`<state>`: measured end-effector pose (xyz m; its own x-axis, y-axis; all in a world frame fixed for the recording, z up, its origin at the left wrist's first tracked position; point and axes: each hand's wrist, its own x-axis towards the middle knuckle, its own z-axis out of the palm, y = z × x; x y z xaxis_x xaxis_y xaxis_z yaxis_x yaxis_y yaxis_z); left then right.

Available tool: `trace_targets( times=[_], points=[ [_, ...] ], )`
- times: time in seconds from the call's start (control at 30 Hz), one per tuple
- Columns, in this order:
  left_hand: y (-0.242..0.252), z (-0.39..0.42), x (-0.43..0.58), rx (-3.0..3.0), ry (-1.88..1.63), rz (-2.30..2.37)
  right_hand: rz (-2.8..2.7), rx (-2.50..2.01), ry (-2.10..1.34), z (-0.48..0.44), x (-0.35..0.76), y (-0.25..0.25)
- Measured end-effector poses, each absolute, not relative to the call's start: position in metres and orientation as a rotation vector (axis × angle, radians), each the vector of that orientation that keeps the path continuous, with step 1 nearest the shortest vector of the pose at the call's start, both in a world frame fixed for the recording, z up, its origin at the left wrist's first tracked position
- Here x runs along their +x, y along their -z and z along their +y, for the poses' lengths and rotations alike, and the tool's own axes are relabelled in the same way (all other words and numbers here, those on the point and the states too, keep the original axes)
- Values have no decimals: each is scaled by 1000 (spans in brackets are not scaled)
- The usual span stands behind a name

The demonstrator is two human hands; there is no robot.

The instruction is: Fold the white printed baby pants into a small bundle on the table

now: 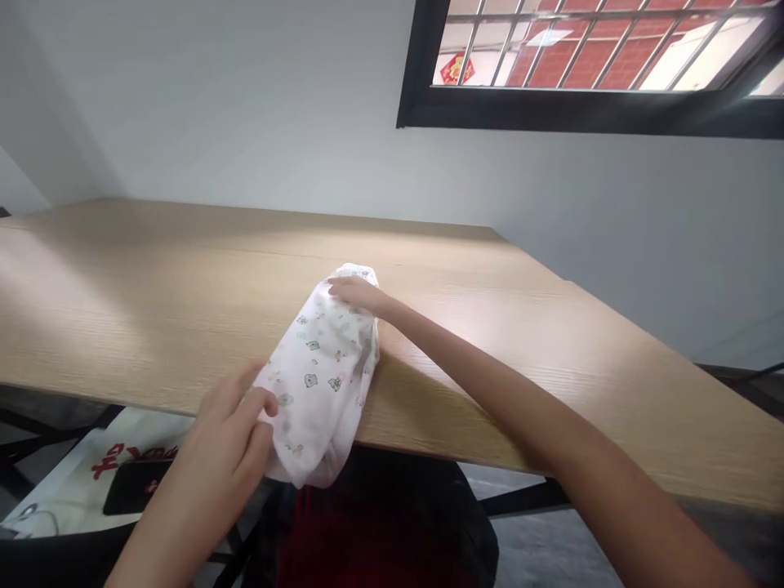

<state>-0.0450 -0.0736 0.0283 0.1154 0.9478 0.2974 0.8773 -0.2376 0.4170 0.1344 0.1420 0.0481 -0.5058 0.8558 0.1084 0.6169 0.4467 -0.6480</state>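
Note:
A white cloth (324,367), printed with small animals and other little figures, lies folded lengthwise on the wooden table. Its near end hangs past the front edge. My right hand (355,294) rests flat on the far end, fingers stretched out over the fabric. At the near left side, my left hand (236,429) has its fingers bent around the cloth's edge. Part of those fingertips is hidden by the fabric. I cannot tell what kind of cloth article it is.
The wooden tabletop (184,278) reaches to a pale wall (263,106) behind. A dark-framed, barred window (551,110) is at upper right. Below the table on the left are a white bag (73,465) with red characters and a black phone-like object (126,490).

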Motion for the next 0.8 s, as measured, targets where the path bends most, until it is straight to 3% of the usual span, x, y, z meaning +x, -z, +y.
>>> trace_targets(
  times=[0.23, 0.43, 0.6, 0.7, 0.8],
  points=[
    [-21, -68, 2, 2348, -604, 1470, -2882, -976, -547, 67, 176, -38],
    [-36, -52, 46, 2410, -550, 1267, -2848, -1053, -477, 36, 224, -44],
    [-32, -5, 69, 2604, -512, 1419, -2733, -1024, -327, 68, 215, -38],
    [-13, -25, 86, 2655, -450, 1434, -2726, -1108, -110, 117, 203, -26],
    [2, -67, 81, 2853, -458, 1254, -2696, -1253, -184, 161, 194, -23]
  ],
)
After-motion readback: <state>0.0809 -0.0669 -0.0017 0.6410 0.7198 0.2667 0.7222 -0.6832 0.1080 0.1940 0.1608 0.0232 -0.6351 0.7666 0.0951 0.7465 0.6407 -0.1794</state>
